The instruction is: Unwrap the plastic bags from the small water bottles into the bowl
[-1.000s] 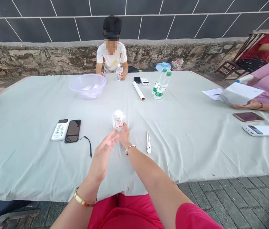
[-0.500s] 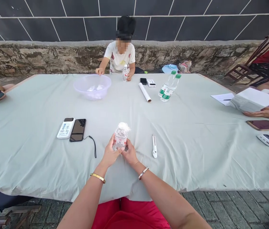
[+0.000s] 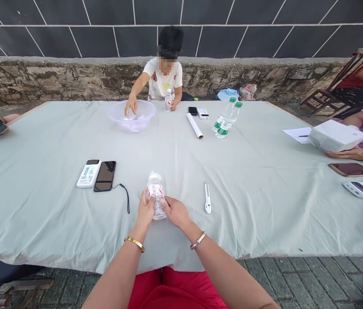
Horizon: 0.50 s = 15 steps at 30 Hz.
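Note:
A clear plastic bottle [image 3: 156,191] with a red-and-white label is held between both hands, tilted over the near side of the table. Whitish, crinkled wrap covers its top. My left hand [image 3: 144,209] is closed on its left side, the thumb on the label. From the right, my right hand [image 3: 177,211] grips the lower part with thumb and fingers. To the right of this hand lies a white utility knife [image 3: 207,198]. A black phone [image 3: 105,176] with a wrist strap and a white power bank [image 3: 89,174] lie side by side to the left.
Across the table a person [image 3: 165,79] has one hand in a translucent purple basin [image 3: 113,115] and the other by a small bottle [image 3: 168,101]. Two green-capped bottles [image 3: 227,122] stand beside a white roll [image 3: 195,126]. At right, another person's hand holds a white box [image 3: 337,136].
My hands have turned the bottle, so its label and lower body now show and its top leans left. Opposite, the person's hand has reached down into the basin, which has shifted slightly right.

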Available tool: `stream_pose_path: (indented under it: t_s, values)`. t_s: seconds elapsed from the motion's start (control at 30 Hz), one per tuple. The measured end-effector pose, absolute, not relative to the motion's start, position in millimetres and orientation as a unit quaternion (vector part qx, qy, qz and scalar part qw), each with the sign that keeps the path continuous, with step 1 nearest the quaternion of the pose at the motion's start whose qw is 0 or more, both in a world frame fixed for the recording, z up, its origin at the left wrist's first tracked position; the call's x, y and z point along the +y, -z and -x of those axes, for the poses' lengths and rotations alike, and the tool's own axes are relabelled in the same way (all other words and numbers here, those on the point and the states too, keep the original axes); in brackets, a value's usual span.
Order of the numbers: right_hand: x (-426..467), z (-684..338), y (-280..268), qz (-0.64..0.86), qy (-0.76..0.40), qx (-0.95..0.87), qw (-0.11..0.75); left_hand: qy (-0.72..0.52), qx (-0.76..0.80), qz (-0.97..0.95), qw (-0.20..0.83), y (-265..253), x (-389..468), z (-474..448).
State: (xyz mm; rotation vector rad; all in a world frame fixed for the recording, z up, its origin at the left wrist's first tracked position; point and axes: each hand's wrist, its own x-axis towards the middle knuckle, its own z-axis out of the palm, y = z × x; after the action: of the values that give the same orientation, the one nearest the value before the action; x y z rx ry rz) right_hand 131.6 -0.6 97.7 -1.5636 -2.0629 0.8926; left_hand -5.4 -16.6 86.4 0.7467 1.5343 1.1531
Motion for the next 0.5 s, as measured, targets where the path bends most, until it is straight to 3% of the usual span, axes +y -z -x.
stream_pose_path:
  t_s: [0.17, 0.3, 0.5]
  values:
    - [23.2, -212.6, -117.5, 0.765, -0.151, -0.606, 0.156, -0.407, 0.722, -0.367, 0.422, -81.9, -14.6, 0.9]
    - [38.0, -256.2, -115.2, 0.809, -0.163, -0.565, 0.02, -0.371, 0.743, -0.42, 0.366, -80.3, -12.8, -4.3]
    - [49.0, -227.1, -117.1, 0.753, -0.197, -0.626, 0.049, -0.361, 0.744, -0.454, 0.333, -81.4, -11.0, -6.5]
